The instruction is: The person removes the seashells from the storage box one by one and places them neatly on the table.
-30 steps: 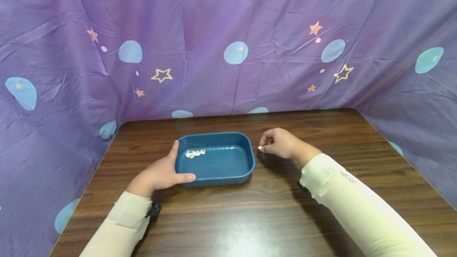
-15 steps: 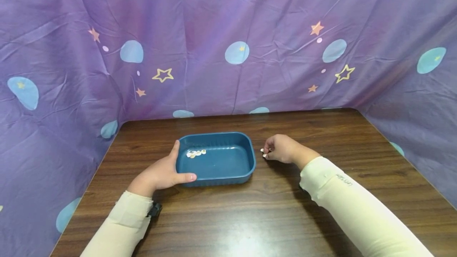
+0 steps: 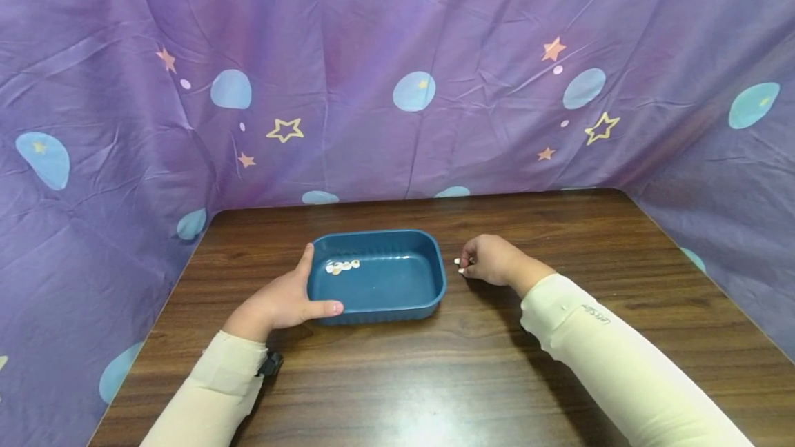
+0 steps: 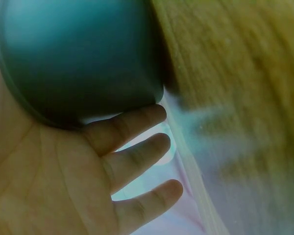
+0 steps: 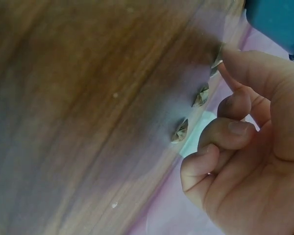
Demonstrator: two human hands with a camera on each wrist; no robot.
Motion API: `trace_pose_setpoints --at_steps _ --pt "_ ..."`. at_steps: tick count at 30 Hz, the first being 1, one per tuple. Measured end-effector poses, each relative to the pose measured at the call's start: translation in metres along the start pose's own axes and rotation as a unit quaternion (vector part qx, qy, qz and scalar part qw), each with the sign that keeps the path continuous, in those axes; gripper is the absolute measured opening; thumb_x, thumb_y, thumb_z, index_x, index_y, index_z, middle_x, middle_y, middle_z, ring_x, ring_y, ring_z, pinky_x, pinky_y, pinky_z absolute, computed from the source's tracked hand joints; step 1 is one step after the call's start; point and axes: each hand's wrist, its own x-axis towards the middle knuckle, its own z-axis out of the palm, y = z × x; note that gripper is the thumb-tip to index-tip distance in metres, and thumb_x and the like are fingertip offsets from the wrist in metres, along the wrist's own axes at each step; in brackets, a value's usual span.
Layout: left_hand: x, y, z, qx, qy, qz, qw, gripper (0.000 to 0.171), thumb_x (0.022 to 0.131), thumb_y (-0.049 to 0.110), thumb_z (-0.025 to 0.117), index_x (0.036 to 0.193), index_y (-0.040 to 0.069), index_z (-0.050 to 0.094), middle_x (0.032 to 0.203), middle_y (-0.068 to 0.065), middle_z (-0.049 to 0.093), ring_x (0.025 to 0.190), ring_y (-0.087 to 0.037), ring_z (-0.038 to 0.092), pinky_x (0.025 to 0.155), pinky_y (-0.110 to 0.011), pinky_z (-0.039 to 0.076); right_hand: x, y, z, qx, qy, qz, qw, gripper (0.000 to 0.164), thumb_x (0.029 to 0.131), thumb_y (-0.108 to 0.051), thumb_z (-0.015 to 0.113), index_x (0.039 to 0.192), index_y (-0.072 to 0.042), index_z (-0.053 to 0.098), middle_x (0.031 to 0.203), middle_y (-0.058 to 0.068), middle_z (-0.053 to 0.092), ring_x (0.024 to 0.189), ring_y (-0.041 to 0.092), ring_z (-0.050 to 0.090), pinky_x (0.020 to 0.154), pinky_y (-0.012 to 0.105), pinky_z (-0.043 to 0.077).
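Note:
In the head view a blue rectangular plastic bin [image 3: 377, 312] stands on the wooden table, with several small white shell-like pieces [image 3: 342, 267] at its left end. My left hand [image 3: 279, 301] rests against that end, thumb along the near rim and index finger at the far-left corner. In the left wrist view its fingers [image 4: 137, 161] are straight and spread beside the bin wall. To the right of the bin, my right hand [image 3: 495, 261] pinches a small pale shell-like piece [image 5: 217, 61] low at the table. Two similar pieces [image 5: 180, 131] lie beside its curled fingers in the right wrist view.
A brown wood-grain table [image 3: 385, 371] lies under everything. Purple cloth [image 3: 348, 54] printed with stars and blue ovals hangs behind the table and along both sides.
Over the last second my right hand has moved slightly right and toward me, low at the table. My left hand keeps its hold at the bin, and the pieces inside stay put.

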Motion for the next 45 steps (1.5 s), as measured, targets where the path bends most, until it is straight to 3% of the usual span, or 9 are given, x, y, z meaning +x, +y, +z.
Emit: trace_pose_setpoints --at_steps 8,14,22,26,30,34,45 --pt "0.001 0.0 0.001 0.001 0.0 0.0 1.0 0.137 0.087 0.064 0.078 0.166 0.002 -0.014 0.165 -0.038 0.025 0.148 -0.051 0.041 0.119 -0.062 0.036 0.002 -0.001 -0.006 0.004 0.015 -0.009 1.0 0.013 0.087 -0.012 0.083 0.081 -0.013 0.072 0.074 -0.005 0.067 0.073 0.014 0.059 0.074 0.036 0.05" --pt "0.001 -0.001 0.001 0.001 0.002 -0.001 1.0 0.138 0.086 0.065 0.078 0.166 0.002 -0.015 0.164 -0.039 0.026 0.147 -0.052 0.041 0.118 -0.063 0.037 0.006 -0.009 -0.032 0.073 0.046 -0.002 0.996 0.008 0.087 -0.012 0.081 0.084 -0.011 0.074 0.072 -0.004 0.069 0.066 0.012 0.06 0.068 0.032 0.051" --pt "-0.001 0.0 0.0 0.0 0.002 -0.007 1.0 0.138 0.086 0.065 0.078 0.166 0.003 -0.015 0.165 -0.039 0.025 0.148 -0.052 0.041 0.118 -0.063 0.036 0.018 -0.042 -0.054 0.144 0.094 -0.049 0.984 0.006 0.093 -0.016 0.078 0.094 -0.01 0.079 0.072 -0.005 0.065 0.07 0.011 0.056 0.068 0.03 0.047" --pt "-0.001 0.001 0.0 0.003 0.002 -0.006 1.0 0.138 0.087 0.065 0.078 0.166 0.002 -0.015 0.164 -0.04 0.026 0.146 -0.052 0.042 0.118 -0.063 0.037 0.022 -0.064 -0.05 0.178 0.091 -0.067 0.978 0.006 0.094 -0.017 0.078 0.094 -0.011 0.079 0.068 -0.005 0.057 0.066 0.012 0.051 0.063 0.028 0.043" --pt "0.0 0.001 0.001 0.004 0.006 -0.003 1.0 0.138 0.086 0.065 0.078 0.166 0.002 -0.014 0.163 -0.04 0.028 0.145 -0.052 0.043 0.117 -0.063 0.038 0.029 -0.084 -0.043 0.195 0.078 -0.077 0.975 0.007 0.095 -0.018 0.078 0.095 -0.011 0.078 0.069 -0.004 0.06 0.067 0.012 0.051 0.063 0.028 0.043" --pt "0.001 0.0 0.001 0.0 0.008 0.0 1.0 0.138 0.085 0.065 0.079 0.166 0.001 -0.013 0.162 -0.041 0.03 0.143 -0.052 0.046 0.117 -0.063 0.039 0.039 -0.1 -0.033 0.196 0.071 -0.083 0.975 0.007 0.094 -0.019 0.08 0.095 -0.013 0.079 0.069 -0.005 0.061 0.067 0.011 0.052 0.063 0.029 0.045" --pt "0.003 -0.002 0.001 0.001 0.005 0.002 1.0 0.138 0.086 0.067 0.077 0.166 -0.001 -0.013 0.162 -0.041 0.029 0.143 -0.052 0.046 0.117 -0.063 0.039 0.057 -0.133 -0.003 0.203 0.045 -0.092 0.974 0.011 0.094 -0.021 0.081 0.1 -0.013 0.079 0.06 -0.006 0.047 0.057 0.009 0.046 0.058 0.026 0.041"
